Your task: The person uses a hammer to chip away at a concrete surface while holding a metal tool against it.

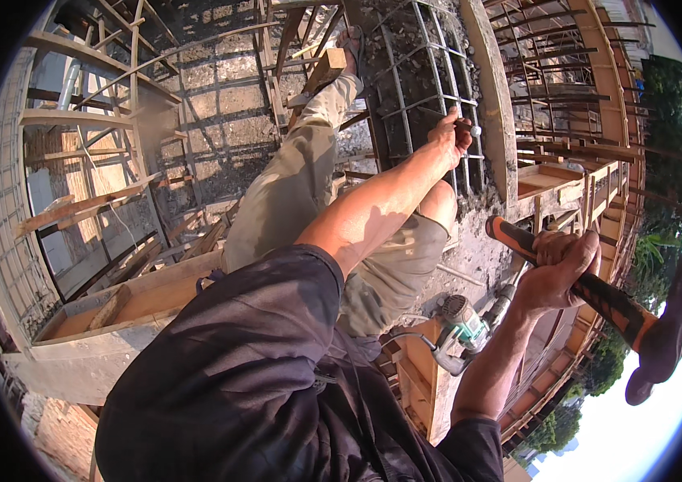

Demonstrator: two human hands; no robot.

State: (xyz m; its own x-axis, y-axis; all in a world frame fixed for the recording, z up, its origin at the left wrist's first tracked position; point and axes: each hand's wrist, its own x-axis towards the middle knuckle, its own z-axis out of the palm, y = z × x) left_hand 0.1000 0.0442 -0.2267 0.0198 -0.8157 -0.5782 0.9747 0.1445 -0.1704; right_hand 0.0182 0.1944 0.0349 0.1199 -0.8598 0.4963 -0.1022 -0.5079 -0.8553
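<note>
My left hand [450,138] is wrapped round a short chisel-like metal bar [476,131]. The bar's pale round end points right, and the fingers hide its other end. Right beside that hand are the steel bars [442,60] of a rebar cage, lying in a trough with rough concrete. My right hand [558,265] grips a hammer [674,321] by its black and orange handle. The hammer is raised out at the right, its dark heavy head well apart from the metal bar.
A green and grey power tool [463,329] with a cord rests by my right forearm. Timber formwork [108,321] and wooden props fill the left side. A concrete edge [492,96] runs along the cage. Rebar grids [550,72] stand beyond, with trees [670,145] at the far right.
</note>
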